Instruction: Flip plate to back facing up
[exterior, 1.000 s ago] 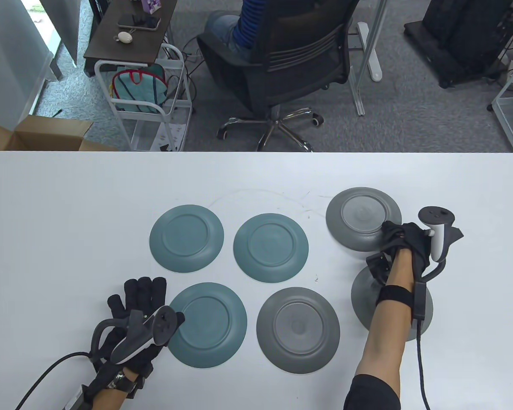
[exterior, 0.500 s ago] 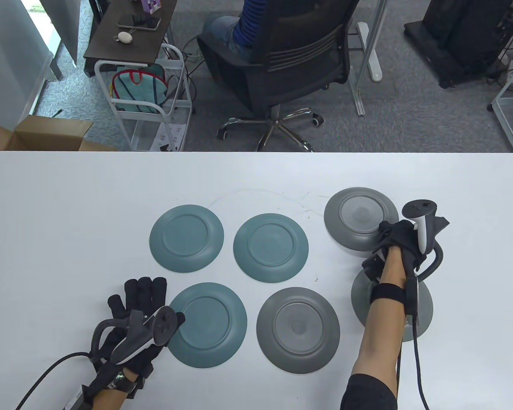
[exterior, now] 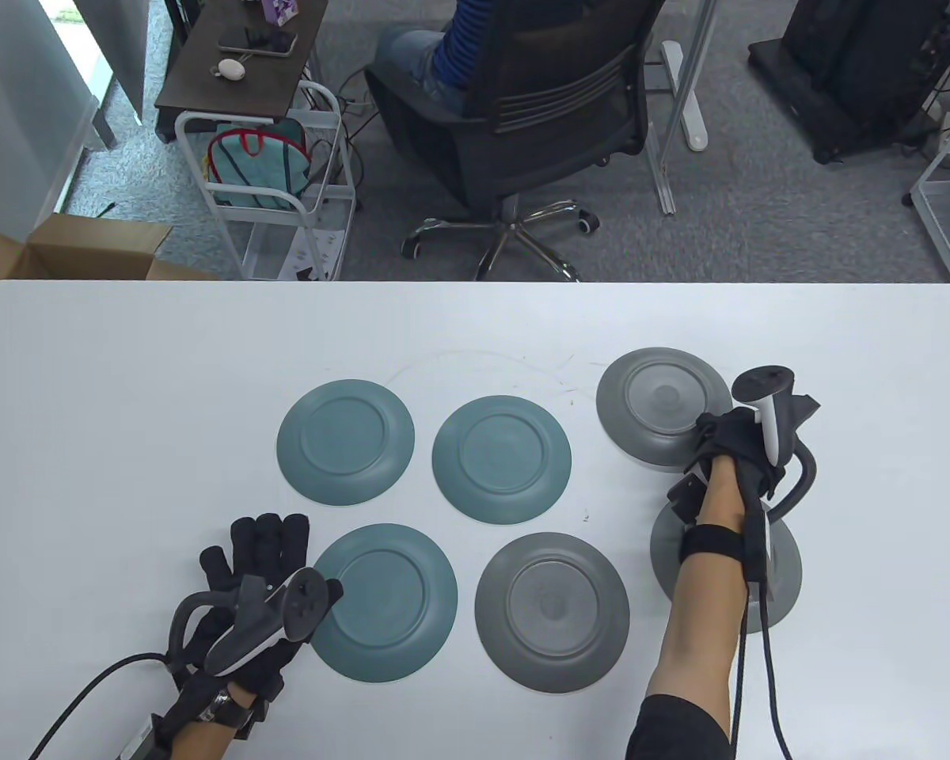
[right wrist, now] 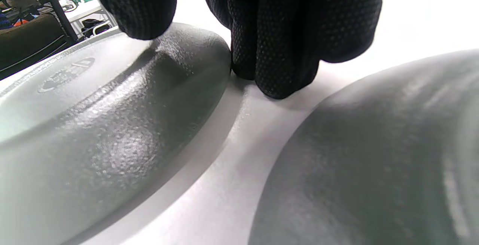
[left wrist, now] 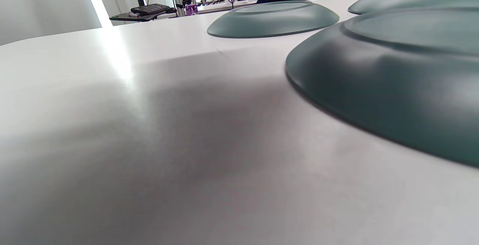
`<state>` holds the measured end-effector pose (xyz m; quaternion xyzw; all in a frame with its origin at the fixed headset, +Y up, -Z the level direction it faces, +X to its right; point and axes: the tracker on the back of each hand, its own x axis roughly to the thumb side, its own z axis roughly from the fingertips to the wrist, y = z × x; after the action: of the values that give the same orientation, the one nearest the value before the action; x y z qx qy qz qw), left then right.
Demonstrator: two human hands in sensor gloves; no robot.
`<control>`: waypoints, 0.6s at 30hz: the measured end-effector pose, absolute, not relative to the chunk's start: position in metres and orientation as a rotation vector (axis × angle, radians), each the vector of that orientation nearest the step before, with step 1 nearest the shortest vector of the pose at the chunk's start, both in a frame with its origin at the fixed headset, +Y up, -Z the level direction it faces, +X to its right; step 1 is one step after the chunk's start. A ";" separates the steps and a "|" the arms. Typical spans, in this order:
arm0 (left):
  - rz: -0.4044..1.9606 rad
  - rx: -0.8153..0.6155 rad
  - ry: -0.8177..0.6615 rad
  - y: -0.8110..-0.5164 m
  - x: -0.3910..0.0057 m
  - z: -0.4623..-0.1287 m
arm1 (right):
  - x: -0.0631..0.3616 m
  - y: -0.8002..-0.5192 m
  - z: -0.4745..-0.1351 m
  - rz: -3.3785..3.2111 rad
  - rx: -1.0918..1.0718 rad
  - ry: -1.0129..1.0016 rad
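A grey plate (exterior: 661,404) lies back up at the far right of the table (exterior: 127,380). My right hand (exterior: 716,443) pinches its near right rim. In the right wrist view my thumb (right wrist: 138,5) lies on top of this plate (right wrist: 93,118) and the fingers (right wrist: 284,50) sit at its rim, touching the table. My left hand (exterior: 261,546) rests flat on the table with fingers spread, just left of the near teal plate (exterior: 388,602), holding nothing.
All plates show their backs. Two more teal plates (exterior: 345,442) (exterior: 501,459) lie in the far row and a grey one (exterior: 552,611) at near middle. Another grey plate (exterior: 788,570) lies under my right forearm. The near teal plate (left wrist: 393,80) fills the left wrist view's right.
My right hand and the far right grey plate have shifted a little to the left, and the wrist has turned. The left hand has not moved.
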<state>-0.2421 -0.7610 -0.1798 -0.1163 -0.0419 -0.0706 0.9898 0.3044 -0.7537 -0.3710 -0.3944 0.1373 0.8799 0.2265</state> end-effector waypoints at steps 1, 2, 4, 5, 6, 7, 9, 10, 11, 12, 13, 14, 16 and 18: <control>-0.139 -0.233 -0.085 -0.761 -0.242 -0.180 | 0.304 -0.753 -0.371 2.431 -1.086 0.383; -0.139 -0.234 -0.085 -0.761 -0.242 -0.180 | 0.303 -0.753 -0.371 2.434 -1.078 0.390; -0.139 -0.234 -0.086 -0.761 -0.242 -0.180 | 0.301 -0.751 -0.371 2.440 -1.069 0.391; -0.137 -0.236 -0.086 -0.761 -0.242 -0.180 | 0.300 -0.749 -0.370 2.451 -1.055 0.378; -0.136 -0.236 -0.087 -0.761 -0.242 -0.180 | 0.299 -0.747 -0.370 2.460 -1.052 0.363; -0.135 -0.235 -0.088 -0.761 -0.242 -0.179 | 0.297 -0.744 -0.369 2.475 -1.044 0.350; -0.131 -0.236 -0.092 -0.761 -0.241 -0.179 | 0.292 -0.738 -0.368 2.519 -1.010 0.336; -0.128 -0.236 -0.094 -0.762 -0.241 -0.179 | 0.289 -0.732 -0.367 2.553 -0.984 0.333; -0.128 -0.236 -0.096 -0.762 -0.241 -0.179 | 0.286 -0.729 -0.365 2.577 -0.968 0.326; -0.125 -0.236 -0.099 -0.762 -0.241 -0.179 | 0.282 -0.724 -0.364 2.611 -0.942 0.309; -0.121 -0.237 -0.102 -0.762 -0.240 -0.179 | 0.280 -0.720 -0.362 2.634 -0.923 0.298; -0.117 -0.238 -0.104 -0.762 -0.240 -0.178 | 0.275 -0.716 -0.359 2.668 -0.890 0.283; -0.117 -0.234 -0.112 -0.761 -0.239 -0.178 | 0.269 -0.709 -0.355 2.714 -0.837 0.269; -0.111 -0.236 -0.120 -0.761 -0.237 -0.177 | 0.258 -0.699 -0.346 2.783 -0.742 0.248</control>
<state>-0.2368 -0.7611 -0.1768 -0.1174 -0.0600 -0.0555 0.9897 0.2579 -0.6985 -0.3459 -0.2547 0.0850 0.9551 0.1250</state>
